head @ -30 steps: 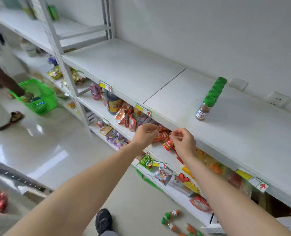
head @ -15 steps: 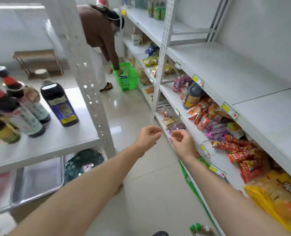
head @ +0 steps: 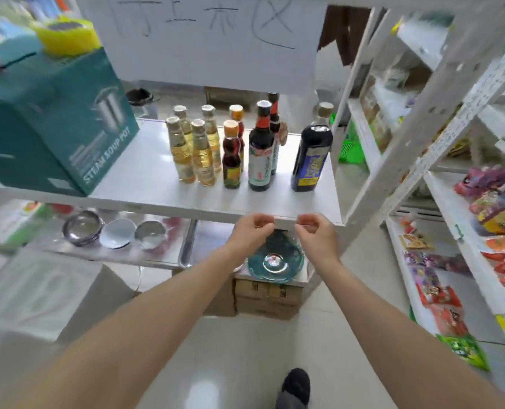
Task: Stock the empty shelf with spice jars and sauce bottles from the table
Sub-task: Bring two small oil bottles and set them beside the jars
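Note:
Several sauce bottles stand on a white table (head: 145, 187): pale yellow bottles (head: 202, 153), a small dark red bottle (head: 231, 156), a tall dark bottle with a red cap (head: 261, 149) and a wide dark bottle with a blue label (head: 311, 154). My left hand (head: 252, 230) and my right hand (head: 314, 233) hover side by side just in front of the table's front edge, below the bottles. Both have loosely curled fingers and hold nothing. The spice jars and the shelf they stood on are out of view.
A teal steam soup pot box (head: 53, 122) stands on the table's left with a yellow item on top. Glass bowls (head: 112, 231) and a teal glass plate (head: 275, 261) sit on the level below. White shelving (head: 440, 184) with snack packets runs along the right.
My view has swung left from the wall shelf with the green-capped spice jars to the table of bottles. Both hands stayed together, empty, in front of me.

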### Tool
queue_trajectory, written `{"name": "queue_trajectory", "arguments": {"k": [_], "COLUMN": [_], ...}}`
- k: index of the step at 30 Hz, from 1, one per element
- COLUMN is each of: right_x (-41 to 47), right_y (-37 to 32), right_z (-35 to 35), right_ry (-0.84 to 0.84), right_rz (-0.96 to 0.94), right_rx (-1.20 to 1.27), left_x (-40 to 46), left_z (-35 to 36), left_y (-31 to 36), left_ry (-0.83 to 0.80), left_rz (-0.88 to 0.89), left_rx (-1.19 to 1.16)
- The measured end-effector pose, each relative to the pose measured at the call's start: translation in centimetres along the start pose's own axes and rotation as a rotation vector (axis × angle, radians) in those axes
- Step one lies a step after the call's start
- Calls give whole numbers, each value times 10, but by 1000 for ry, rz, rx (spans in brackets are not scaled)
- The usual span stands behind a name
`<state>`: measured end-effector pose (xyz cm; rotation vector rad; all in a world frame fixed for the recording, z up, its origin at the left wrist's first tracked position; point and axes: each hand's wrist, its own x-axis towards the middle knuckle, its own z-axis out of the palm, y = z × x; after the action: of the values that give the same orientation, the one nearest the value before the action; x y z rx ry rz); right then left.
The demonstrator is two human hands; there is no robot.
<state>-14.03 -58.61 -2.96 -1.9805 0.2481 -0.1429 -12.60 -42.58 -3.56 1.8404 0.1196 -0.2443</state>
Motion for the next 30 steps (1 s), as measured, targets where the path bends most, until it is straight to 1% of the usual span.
{"name": "queue_trajectory", "arguments": {"k": [4,10,12,14,17,22,30], "right_x": [12,38,46,55,67,90,117], "right_y": [-45,-101,-110,-115,-119,-124,-142], "right_z": [59,130,149,167,190,215,239], "right_ry": [-76,-147,-174,-210,-240,-240,-120], "right_rz": [-126,-278,-300,-274,-256,-248,-193], "right_rx": [-25,48,73,84,62,55,75], "left_x": [2,23,30,39,59,95,133], "left_z": [-70,-149,-166,-181,-199,-215,-237], "left_y": [-12,-14,-10,-6,-2,-1,12], "left_ry": [120,305,341,366,390,423,359], "left_rz": [-22,-23,-10,-3,28,69,162], "left_rx": [-45,-62,-61,-42,9,57,-4]}}
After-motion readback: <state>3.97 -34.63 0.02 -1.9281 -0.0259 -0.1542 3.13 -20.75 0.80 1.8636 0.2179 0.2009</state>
